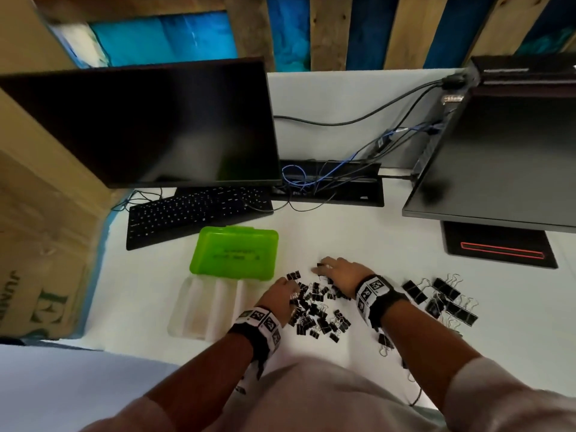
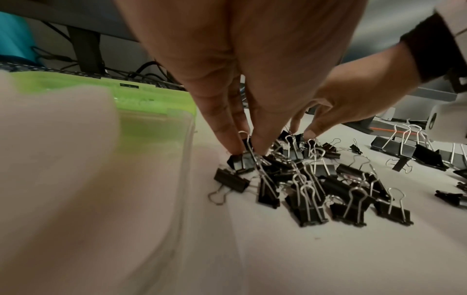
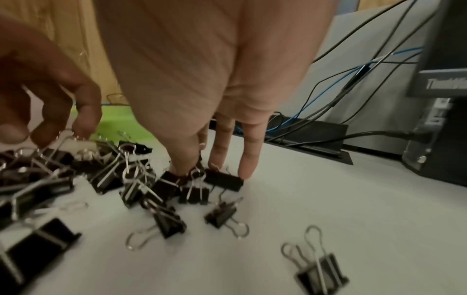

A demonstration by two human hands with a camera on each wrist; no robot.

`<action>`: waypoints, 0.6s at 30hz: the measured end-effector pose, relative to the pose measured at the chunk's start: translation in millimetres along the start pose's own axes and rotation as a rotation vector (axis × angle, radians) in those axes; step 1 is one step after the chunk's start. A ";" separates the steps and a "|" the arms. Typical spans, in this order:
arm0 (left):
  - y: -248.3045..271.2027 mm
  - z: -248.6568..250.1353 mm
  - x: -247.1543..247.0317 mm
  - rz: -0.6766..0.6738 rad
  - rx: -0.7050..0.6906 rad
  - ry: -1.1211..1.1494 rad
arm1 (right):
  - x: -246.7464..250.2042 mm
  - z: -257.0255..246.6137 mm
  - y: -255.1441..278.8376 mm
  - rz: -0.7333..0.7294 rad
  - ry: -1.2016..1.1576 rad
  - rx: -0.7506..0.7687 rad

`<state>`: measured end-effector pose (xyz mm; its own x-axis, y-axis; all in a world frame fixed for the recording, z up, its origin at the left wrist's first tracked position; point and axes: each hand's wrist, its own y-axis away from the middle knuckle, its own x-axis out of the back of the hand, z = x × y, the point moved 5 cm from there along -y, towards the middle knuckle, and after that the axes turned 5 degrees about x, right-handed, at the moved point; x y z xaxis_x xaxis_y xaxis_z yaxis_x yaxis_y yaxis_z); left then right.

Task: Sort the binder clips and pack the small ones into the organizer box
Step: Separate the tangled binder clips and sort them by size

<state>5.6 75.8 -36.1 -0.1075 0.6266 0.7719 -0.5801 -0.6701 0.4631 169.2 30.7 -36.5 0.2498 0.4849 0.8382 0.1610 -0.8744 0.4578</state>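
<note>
- Our left hand (image 1: 282, 291) reaches down onto the left edge of the heap of small binder clips (image 1: 318, 310); in the left wrist view its fingertips (image 2: 233, 147) come together on one small black clip (image 2: 240, 161), pinching it against the counter (image 1: 405, 244).
- Our right hand (image 1: 341, 271) lies over the far side of the same heap, fingers pointed down; in the right wrist view the thumb and forefinger close on a small clip (image 3: 192, 179) while two fingers (image 3: 248, 159) stay straight, their tips touching a black clip (image 3: 223, 180) that lies flat.
- Both wrists carry black bands with printed square markers (image 1: 372, 289).
- The small clips lie in a loose pile between our hands and toward us, many with their wire handles standing up.
- The large binder clips (image 1: 442, 299) sit in a separate group to the right of our right wrist, well apart from the small heap; a few stray clips (image 1: 385, 342) lie near our right forearm.
- The organizer box (image 1: 202, 310), clear with dividers, stands open just left of the heap, its green lid (image 1: 233, 252) folded back away from us. We cannot tell whether any clips are inside.
- Beyond the lid are a black keyboard (image 1: 193, 213) and a dark monitor (image 1: 149, 126); a second monitor (image 1: 498, 157) and a tangle of cables (image 1: 327, 176) are to the right.
</note>
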 end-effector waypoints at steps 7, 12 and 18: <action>-10.8 -5.8 8.9 0.008 0.040 0.020 | -8.4 14.9 -1.0 0.095 -0.112 -0.004; -17.5 -3.5 15.0 0.014 -0.021 -0.029 | -10.5 33.5 11.1 0.327 -0.394 -0.141; -30.6 -5.8 9.6 -0.059 -0.047 -0.009 | -6.5 52.7 33.5 0.516 -0.526 -0.234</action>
<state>17.7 104.7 -45.4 -0.0655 0.6607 0.7478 -0.6221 -0.6130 0.4871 223.2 -0.7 -42.3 0.6684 -0.0908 0.7382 -0.2903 -0.9456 0.1466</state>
